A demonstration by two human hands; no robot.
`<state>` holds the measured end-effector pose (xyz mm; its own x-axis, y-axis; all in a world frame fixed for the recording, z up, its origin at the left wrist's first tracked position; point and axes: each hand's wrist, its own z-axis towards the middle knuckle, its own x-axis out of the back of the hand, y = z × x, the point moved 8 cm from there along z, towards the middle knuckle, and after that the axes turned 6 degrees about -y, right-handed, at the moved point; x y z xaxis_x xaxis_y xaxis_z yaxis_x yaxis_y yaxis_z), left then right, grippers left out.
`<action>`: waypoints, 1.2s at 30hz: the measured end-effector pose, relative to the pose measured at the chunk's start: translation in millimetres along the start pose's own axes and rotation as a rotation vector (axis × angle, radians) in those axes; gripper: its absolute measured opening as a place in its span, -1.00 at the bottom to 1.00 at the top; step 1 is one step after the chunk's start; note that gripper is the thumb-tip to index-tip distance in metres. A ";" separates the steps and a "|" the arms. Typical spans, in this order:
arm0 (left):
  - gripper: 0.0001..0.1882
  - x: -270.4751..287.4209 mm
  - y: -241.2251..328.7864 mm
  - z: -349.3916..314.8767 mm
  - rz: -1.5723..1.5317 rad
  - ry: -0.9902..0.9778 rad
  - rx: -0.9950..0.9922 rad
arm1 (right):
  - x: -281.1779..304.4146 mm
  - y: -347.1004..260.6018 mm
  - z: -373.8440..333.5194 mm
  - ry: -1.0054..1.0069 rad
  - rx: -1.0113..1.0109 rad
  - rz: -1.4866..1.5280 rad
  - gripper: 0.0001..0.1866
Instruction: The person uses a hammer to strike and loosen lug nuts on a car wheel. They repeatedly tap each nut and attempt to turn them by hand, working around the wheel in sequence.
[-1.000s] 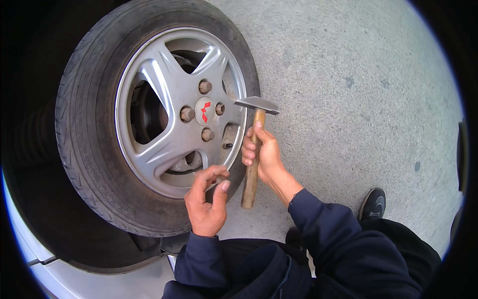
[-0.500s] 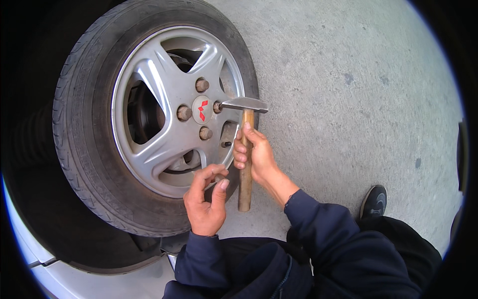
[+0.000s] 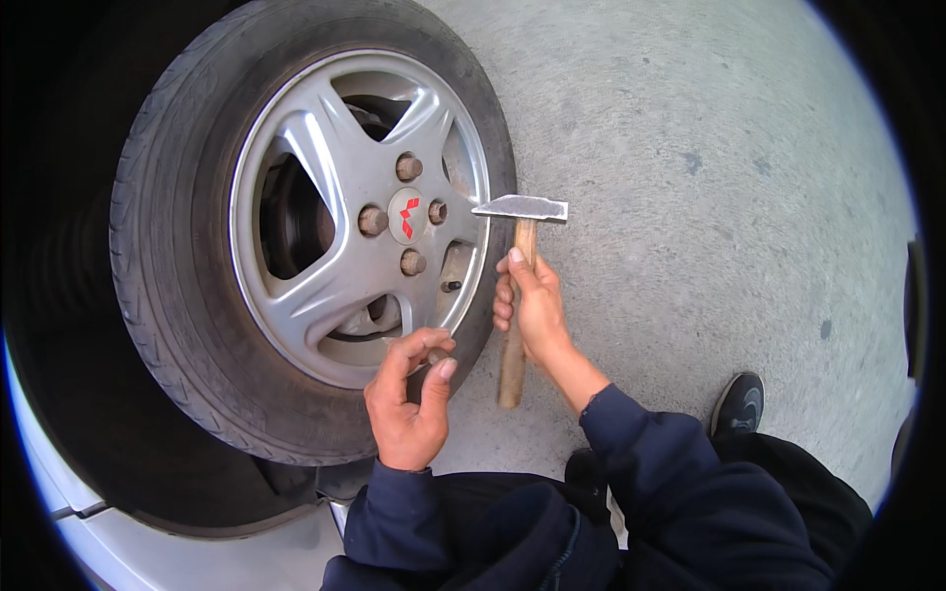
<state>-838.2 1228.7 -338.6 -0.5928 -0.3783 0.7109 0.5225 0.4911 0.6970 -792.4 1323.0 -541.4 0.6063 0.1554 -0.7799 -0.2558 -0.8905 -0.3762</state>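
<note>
My right hand (image 3: 535,305) is wrapped around the wooden handle of a hammer (image 3: 513,364). The hammer's steel head lies level, its thin tapered end pointing left over the wheel rim and apart from the nuts. My left hand (image 3: 410,399) is curled in front of the tyre's lower right, pinching a small brownish piece (image 3: 439,357) between thumb and fingers; its kind is unclear. Facing me is a silver spoked wheel (image 3: 315,281) with a red-marked centre cap (image 3: 406,217). Several rusty lug nuts (image 3: 372,221) ring that cap, and the rightmost nut (image 3: 438,211) looks shorter.
A black tyre (image 3: 197,325) surrounds the wheel, inside a dark wheel arch of a light-coloured car body (image 3: 207,561). A valve stem (image 3: 450,287) sticks out at the rim's lower right. Grey concrete floor (image 3: 690,246) extends to the right, with my dark shoe (image 3: 738,404) on it.
My right hand has drawn the hammer to the right, so its tapered end has come away from the rightmost nut. My left hand has barely moved.
</note>
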 end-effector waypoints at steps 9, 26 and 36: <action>-0.73 2.2 5.9 -6.5 0.032 -0.051 0.001 | -26.5 -41.6 -29.0 0.011 0.554 -0.861 -0.81; -0.71 5.1 4.8 -11.7 -0.035 -0.031 -0.012 | -36.5 -48.2 -20.7 -0.036 0.696 -0.854 -0.83; -0.74 3.1 5.9 -9.7 0.008 -0.058 -0.044 | -35.8 -48.2 -17.4 -0.047 0.697 -0.964 -0.83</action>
<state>-831.0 1222.8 -331.4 -0.6223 -0.3283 0.7106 0.5529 0.4583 0.6959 -788.7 1353.0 -486.6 0.7487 0.6618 -0.0386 -0.0725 0.0239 -0.9971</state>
